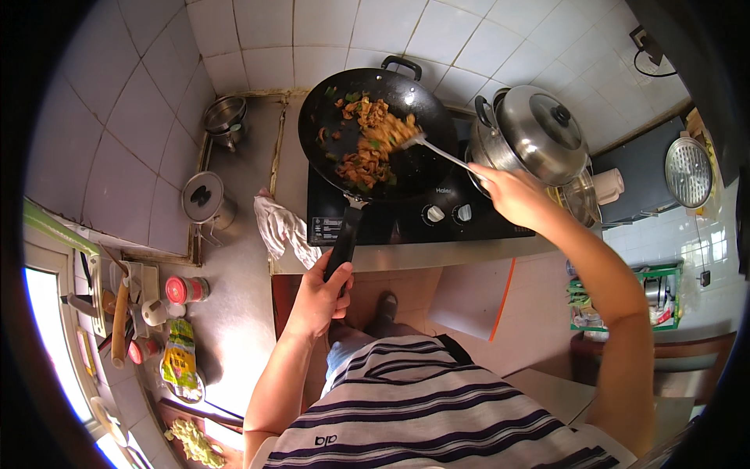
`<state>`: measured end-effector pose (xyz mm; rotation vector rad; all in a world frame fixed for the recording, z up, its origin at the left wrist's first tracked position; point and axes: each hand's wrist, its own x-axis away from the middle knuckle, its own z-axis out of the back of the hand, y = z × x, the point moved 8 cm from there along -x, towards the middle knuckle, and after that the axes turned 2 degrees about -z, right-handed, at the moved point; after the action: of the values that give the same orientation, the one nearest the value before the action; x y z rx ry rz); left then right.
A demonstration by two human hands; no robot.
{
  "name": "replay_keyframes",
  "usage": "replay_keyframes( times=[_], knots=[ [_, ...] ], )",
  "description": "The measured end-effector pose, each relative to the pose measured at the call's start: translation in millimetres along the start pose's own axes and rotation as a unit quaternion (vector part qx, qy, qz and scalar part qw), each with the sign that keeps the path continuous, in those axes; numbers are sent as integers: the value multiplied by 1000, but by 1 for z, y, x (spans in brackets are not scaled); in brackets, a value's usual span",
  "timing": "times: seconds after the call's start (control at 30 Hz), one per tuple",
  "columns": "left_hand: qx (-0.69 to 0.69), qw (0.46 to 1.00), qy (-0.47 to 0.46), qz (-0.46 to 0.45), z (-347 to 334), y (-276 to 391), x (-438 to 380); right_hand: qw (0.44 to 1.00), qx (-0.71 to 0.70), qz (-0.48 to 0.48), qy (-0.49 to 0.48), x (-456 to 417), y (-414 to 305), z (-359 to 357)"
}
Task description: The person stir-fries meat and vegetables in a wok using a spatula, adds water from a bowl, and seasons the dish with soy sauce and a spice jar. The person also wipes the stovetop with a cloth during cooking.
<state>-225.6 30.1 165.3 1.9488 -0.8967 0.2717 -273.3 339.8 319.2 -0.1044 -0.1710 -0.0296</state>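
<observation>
My left hand (321, 295) is closed around the long black handle (347, 230) of a wok. The black wok (425, 97) sits over the black Haier gas stove (404, 225), near the tiled back wall. In my right hand (511, 190) is a metal spatula (442, 153), its blade inside the wok against the food. Browned slices of food with green pieces (369, 167) lie across the wok's left and middle; the part by the blade is blurred. Two stove knobs show below the wok; the burner under it is hidden.
Right of the wok stands a steel pot (489, 138) with a domed lid (542, 132) tilted against it. A crumpled cloth (284, 228) lies at the stove's left. On the left counter are a lidded pot (205, 198), red-lidded jars (179, 290) and chopped pale vegetables (196, 445).
</observation>
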Motion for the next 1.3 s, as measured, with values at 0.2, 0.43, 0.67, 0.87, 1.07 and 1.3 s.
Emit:
replay_keyframes(
  times=[0.2,0.43,0.67,0.87,1.07,1.3],
  knots=[
    [-1,1000,18,8,8,-1,2,991,-115,-21,63,-67,3,-15],
    [9,1000,12,3,3,-2,0,980,-193,-44,5,-45,12,-63],
    [17,1000,15,9,8,-3,1,975,-177,-52,-126,53,-4,30],
    [12,1000,6,14,4,-1,1,985,-137,-57,-93,21,-32,-36],
    [8,1000,10,0,5,3,2,966,-247,-32,65,-57,-23,-88],
    [3,1000,-1,11,1,2,1,985,-170,-10,22,-60,-19,-85]
  ],
)
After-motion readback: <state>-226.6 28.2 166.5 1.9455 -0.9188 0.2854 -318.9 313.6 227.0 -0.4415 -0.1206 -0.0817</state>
